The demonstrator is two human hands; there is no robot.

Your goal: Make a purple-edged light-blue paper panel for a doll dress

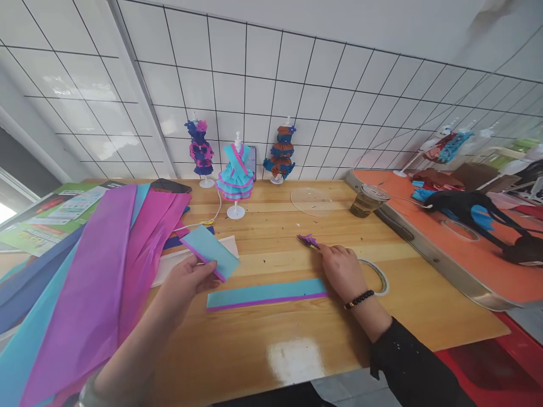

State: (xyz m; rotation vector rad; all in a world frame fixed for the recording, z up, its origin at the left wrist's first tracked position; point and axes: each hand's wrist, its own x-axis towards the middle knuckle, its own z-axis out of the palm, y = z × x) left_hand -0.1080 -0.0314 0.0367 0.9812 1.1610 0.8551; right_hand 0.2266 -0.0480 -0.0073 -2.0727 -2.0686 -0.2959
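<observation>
Between the thumb and fingers of my left hand (193, 277) is a folded light-blue paper piece (216, 254) with a purple edge, held above the table. My right hand (341, 268) is closed around scissors (309, 242), whose blades point to the back left beside purple paper scraps (311, 238). A long light-blue strip (267, 293) with a purple border lies flat between my hands, its right end by my right wrist. A tape roll (384, 281) rests partly behind my right hand.
Large purple, pink and blue sheets (99, 271) cover the left side. Small dress forms in paper dresses (236, 172) stand along the tiled wall. A cup (368, 200) sits at the back right, near an orange surface (458, 249) holding a black bag (466, 209).
</observation>
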